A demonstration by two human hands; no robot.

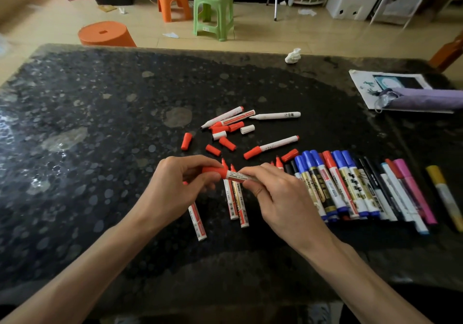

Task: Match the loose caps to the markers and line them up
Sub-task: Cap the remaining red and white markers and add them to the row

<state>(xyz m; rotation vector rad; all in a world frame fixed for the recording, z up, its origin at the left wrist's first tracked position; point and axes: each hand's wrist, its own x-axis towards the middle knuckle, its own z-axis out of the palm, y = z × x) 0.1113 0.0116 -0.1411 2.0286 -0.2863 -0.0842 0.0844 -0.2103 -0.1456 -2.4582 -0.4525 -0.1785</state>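
Head view: the left hand has its fingers curled round a red cap at the end of a red marker. The right hand pinches the marker's white barrel between thumb and fingertips. The marker is held level between both hands, above the table. Uncapped red markers lie beneath the hands, and loose red caps lie just beyond them. The lined-up row sits right of the right hand.

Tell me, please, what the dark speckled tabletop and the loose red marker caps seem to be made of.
The dark speckled tabletop looks like polished stone, perhaps granite or terrazzo: pale flecks in black and glossy reflections. The loose red marker caps look like smooth moulded plastic: uniform colour, soft sheen.
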